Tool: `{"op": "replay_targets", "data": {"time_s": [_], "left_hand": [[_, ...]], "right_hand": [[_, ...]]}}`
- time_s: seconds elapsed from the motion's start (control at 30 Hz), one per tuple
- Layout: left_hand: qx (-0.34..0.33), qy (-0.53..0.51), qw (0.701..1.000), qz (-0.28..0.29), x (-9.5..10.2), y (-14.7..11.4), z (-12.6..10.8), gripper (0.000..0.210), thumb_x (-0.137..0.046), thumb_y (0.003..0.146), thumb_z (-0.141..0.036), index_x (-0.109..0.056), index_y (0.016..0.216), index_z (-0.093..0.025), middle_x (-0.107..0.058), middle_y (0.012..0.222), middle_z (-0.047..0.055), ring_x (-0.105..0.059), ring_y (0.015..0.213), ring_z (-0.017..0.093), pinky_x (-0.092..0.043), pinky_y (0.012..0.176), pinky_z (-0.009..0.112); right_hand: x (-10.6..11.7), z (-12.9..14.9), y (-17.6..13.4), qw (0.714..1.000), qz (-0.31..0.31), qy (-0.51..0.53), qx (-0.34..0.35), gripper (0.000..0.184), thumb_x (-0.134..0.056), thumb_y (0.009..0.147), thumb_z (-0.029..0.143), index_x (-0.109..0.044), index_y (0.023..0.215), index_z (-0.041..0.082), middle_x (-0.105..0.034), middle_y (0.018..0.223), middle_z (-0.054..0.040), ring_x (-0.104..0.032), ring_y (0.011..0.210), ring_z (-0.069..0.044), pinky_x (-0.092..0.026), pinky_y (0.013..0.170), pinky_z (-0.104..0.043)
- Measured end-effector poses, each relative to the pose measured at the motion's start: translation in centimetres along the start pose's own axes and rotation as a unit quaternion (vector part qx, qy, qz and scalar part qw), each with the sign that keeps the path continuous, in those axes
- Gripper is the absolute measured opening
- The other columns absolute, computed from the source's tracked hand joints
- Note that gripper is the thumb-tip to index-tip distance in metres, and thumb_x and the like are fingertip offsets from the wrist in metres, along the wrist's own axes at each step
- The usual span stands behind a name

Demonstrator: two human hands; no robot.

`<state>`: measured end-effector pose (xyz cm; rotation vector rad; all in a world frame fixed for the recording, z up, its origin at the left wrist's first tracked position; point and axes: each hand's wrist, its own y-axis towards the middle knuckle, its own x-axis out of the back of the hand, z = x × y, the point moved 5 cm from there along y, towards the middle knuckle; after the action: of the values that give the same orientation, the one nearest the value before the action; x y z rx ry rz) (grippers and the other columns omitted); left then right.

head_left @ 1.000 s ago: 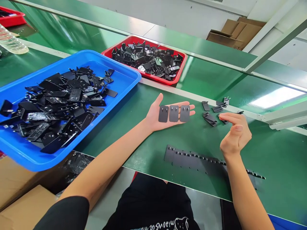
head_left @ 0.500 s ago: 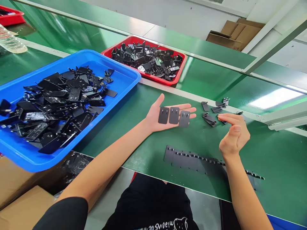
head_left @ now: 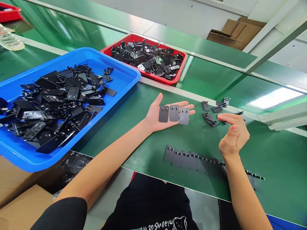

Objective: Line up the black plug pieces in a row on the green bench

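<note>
My left hand (head_left: 155, 118) lies palm up with its fingers stretched out. On it rest three flat black plates with two metal pins each: one plate (head_left: 164, 114) on the palm, a second plate (head_left: 174, 113) beside it, a third plate (head_left: 184, 117) across the fingers. My right hand (head_left: 235, 132) hovers by a loose group of the same pinned plates (head_left: 209, 118). Its fingers are bent and pressed together; whether their tips hold anything is hidden. Below, a long overlapping row of pinned plates (head_left: 187, 161) runs along the green table, partly behind my right forearm.
A blue tray (head_left: 115, 111) heaped with black pinned plates stands on the left. Behind it is a red tray (head_left: 178, 76) of similar parts. A clear bottle (head_left: 11, 40) lies far left, near another red tray (head_left: 11, 15). A metal post (head_left: 271, 40) rises at right.
The plates on my left palm tilt slightly, so the outer two look lighter. My left fingers have shifted a little up and left. My right hand has stayed nearly still.
</note>
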<state>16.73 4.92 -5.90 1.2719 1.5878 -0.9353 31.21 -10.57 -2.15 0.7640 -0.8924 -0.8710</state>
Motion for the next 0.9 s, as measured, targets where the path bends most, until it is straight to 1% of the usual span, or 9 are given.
{"op": "replay_targets", "data": {"time_s": [0.17, 0.33, 0.43, 0.6, 0.73, 0.9], "left_hand": [[-0.014, -0.039, 0.998, -0.045, -0.3, -0.1, 0.1, 0.090, -0.013, 0.091, -0.069, -0.029, 0.145, 0.001, -0.045, 0.142, 0.022, -0.045, 0.131, 0.035, -0.040, 0.105, 0.044], [-0.011, -0.083, 0.995, -0.052, -2.0, -0.9, 0.7, 0.087, -0.016, 0.091, -0.068, -0.024, 0.148, -0.002, -0.046, 0.142, 0.021, -0.045, 0.131, 0.032, -0.040, 0.107, 0.043], [-0.017, -0.094, 0.995, -0.033, -3.2, -1.7, 0.7, 0.086, -0.019, 0.092, -0.067, -0.023, 0.149, -0.004, -0.044, 0.143, 0.020, -0.043, 0.133, 0.031, -0.038, 0.108, 0.043], [-0.034, -0.101, 0.994, 0.025, -4.6, -2.8, -0.4, 0.087, -0.022, 0.091, -0.068, -0.024, 0.149, -0.004, -0.041, 0.145, 0.020, -0.037, 0.137, 0.031, -0.031, 0.112, 0.044], [-0.065, -0.088, 0.993, 0.043, -4.8, -3.1, -1.4, 0.085, -0.022, 0.091, -0.068, -0.026, 0.148, -0.004, -0.039, 0.147, 0.020, -0.033, 0.139, 0.032, -0.028, 0.114, 0.046], [-0.089, -0.077, 0.991, 0.057, -4.4, -3.2, -2.2, 0.086, -0.018, 0.091, -0.069, -0.026, 0.148, -0.004, -0.034, 0.150, 0.018, -0.028, 0.141, 0.032, -0.027, 0.114, 0.045]], "right_hand": [[0.0, -0.1, -0.1, 1.000, 0.004, 0.002, 0.000, 0.042, -0.033, 0.099, 0.035, -0.070, 0.090, 0.017, -0.068, 0.088, -0.0088, -0.063, 0.085, -0.023, -0.049, 0.071, -0.038], [-0.2, -0.2, -0.1, 1.000, 0.017, -0.011, -0.008, 0.043, -0.031, 0.100, 0.035, -0.069, 0.092, 0.017, -0.067, 0.091, -0.0086, -0.063, 0.086, -0.023, -0.048, 0.073, -0.038], [-0.2, -0.3, -0.1, 1.000, 0.018, -0.012, -0.004, 0.042, -0.031, 0.101, 0.034, -0.069, 0.093, 0.017, -0.067, 0.091, -0.0085, -0.062, 0.087, -0.022, -0.048, 0.073, -0.037], [-0.3, -0.3, -0.2, 0.999, 0.030, -0.028, -0.002, 0.043, -0.031, 0.100, 0.034, -0.069, 0.094, 0.017, -0.067, 0.090, -0.0087, -0.063, 0.089, -0.024, -0.048, 0.074, -0.039], [-0.4, -0.2, -0.4, 0.999, 0.043, -0.032, 0.009, 0.043, -0.030, 0.100, 0.034, -0.069, 0.095, 0.016, -0.068, 0.092, -0.0097, -0.063, 0.090, -0.025, -0.049, 0.074, -0.040], [-0.3, -0.3, -0.7, 0.998, 0.041, -0.044, 0.004, 0.045, -0.030, 0.100, 0.036, -0.070, 0.092, 0.017, -0.068, 0.090, -0.0108, -0.064, 0.087, -0.027, -0.048, 0.071, -0.042]]}}
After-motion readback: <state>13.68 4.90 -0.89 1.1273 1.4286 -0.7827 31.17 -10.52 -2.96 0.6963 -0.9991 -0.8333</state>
